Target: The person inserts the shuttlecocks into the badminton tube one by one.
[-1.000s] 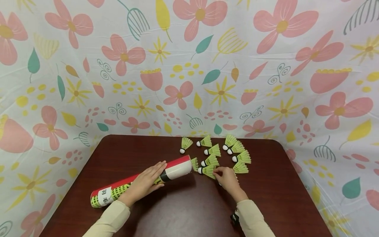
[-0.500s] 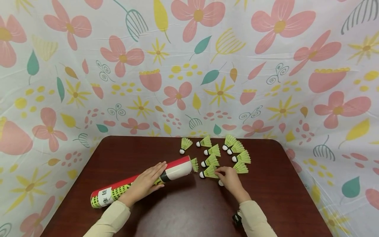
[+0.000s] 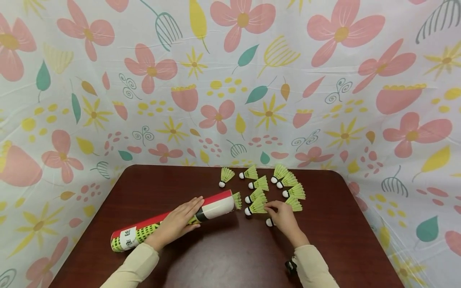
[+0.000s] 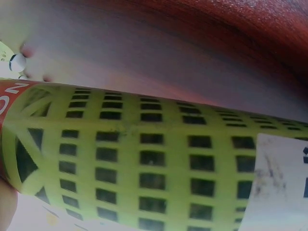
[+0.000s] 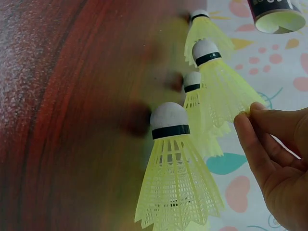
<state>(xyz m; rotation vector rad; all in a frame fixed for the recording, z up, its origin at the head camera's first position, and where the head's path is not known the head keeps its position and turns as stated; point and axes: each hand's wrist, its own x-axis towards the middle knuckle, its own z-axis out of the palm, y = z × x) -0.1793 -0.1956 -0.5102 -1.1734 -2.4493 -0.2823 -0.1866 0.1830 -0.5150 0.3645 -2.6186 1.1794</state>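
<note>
In the head view my left hand (image 3: pixel 178 220) grips a shuttlecock tube (image 3: pixel 216 206) from above, its fingers laid across the middle. The tube is red, white and yellow-green, with its mouth end to the right. At that mouth shows a yellow-green skirt (image 3: pixel 237 201); how far inside it sits I cannot tell. My right hand (image 3: pixel 284 218) pinches a shuttlecock (image 5: pixel 221 86) by its skirt rim between thumb and forefinger, white cork towards the tube. Partly under the right hand lies another shuttlecock (image 5: pixel 168 159). In the left wrist view the tube's checked side (image 4: pixel 154 163) fills most of the picture.
Several more yellow-green shuttlecocks lie at the back right of the dark brown table (image 3: pixel 216 256), among them a lone shuttlecock (image 3: pixel 226 176) and a close row with a shuttlecock (image 3: pixel 294 191). A flowered curtain (image 3: pixel 230 140) hangs behind the table.
My right hand has drawn back slightly to the right, bringing the pinched shuttlecock away from the tube's mouth. The left hand and tube stay almost still.
</note>
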